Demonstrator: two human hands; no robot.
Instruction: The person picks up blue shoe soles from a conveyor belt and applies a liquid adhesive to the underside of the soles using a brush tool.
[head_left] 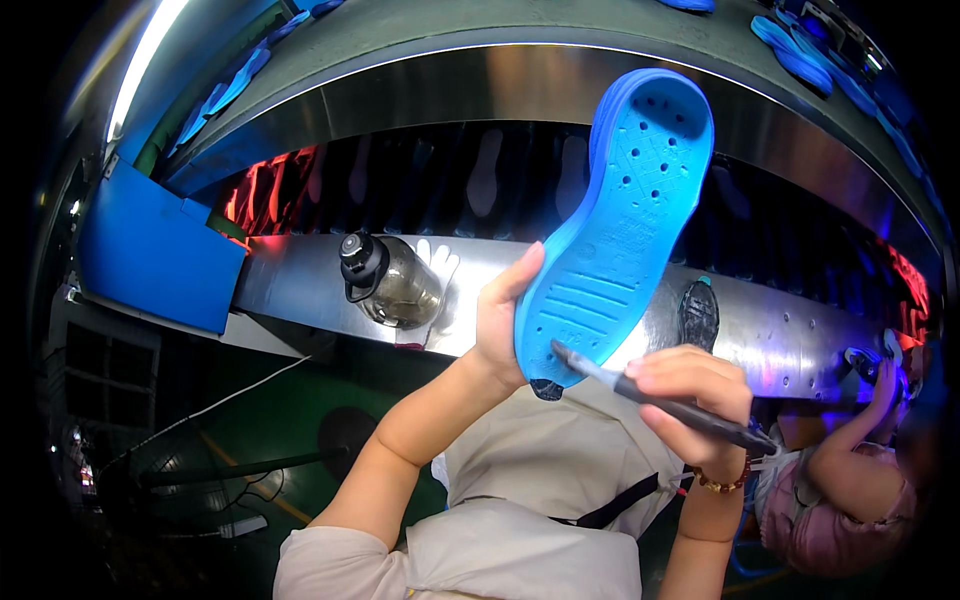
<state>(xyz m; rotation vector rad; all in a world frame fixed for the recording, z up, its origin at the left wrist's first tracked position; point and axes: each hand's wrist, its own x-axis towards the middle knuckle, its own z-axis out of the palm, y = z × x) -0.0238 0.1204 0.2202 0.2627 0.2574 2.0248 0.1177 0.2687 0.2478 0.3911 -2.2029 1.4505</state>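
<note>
My left hand [505, 315] grips a bright blue shoe sole [620, 240] by its lower left edge, holding it tilted upward with its holes and ridges facing me. A small black piece [547, 389] shows at the sole's bottom end; whether it is attached I cannot tell. In my right hand [700, 400] is a slim brush [690, 412] with a dark handle and a pale grey front part. The dark brush tip lies over the sole's lower end and appears to touch it. My right fingers are closed round the handle.
A dark-capped clear bottle [400, 285] and a white glove [440, 262] are on the metal ledge [300, 290]. A black shoe piece [698, 315] lies farther right. Behind, dark slots glow red at the ends. Blue soles [790, 50] rest on the upper belt. Another person [850, 480] sits at right.
</note>
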